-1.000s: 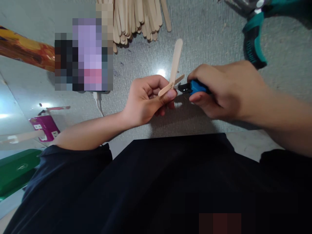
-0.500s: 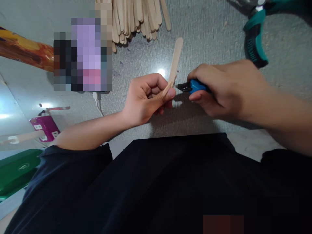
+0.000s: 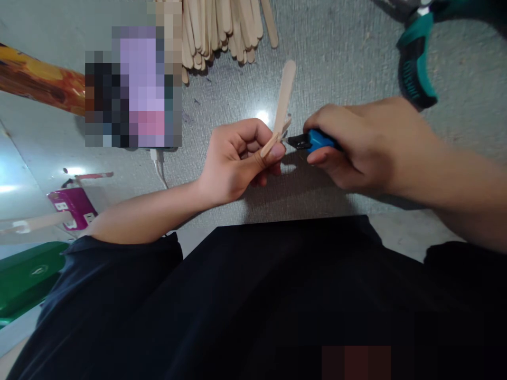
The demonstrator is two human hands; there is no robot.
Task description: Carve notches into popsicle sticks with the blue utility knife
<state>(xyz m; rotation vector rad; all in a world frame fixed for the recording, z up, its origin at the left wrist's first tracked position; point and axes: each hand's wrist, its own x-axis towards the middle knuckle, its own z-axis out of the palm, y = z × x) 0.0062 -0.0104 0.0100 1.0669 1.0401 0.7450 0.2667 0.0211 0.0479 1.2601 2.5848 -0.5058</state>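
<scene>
My left hand (image 3: 241,158) pinches two crossed wooden craft sticks (image 3: 285,95) between thumb and fingers. The longer stick points up and away from me; the other slants across its lower end, over my thumb. My right hand (image 3: 356,142) is closed around a small blue hand tool (image 3: 320,140) with a black, narrow head. That head points left at the crossing of the sticks, very close to my left thumb tip. A tiny shiny bit shows between them; whether the tool touches the wood I cannot tell. Most of its handle is hidden in my palm.
A pile of craft sticks (image 3: 222,31) lies at the top centre. Teal and black pliers (image 3: 418,68) rest at the upper right. To the left are a blurred-out device with a white cable (image 3: 156,158), an orange wrapped package (image 3: 43,79) and a purple power strip (image 3: 71,206).
The crossing stick has turned in my left fingers, narrowing to an edge-on look and then opening slightly again. My right hand and the tool have barely moved.
</scene>
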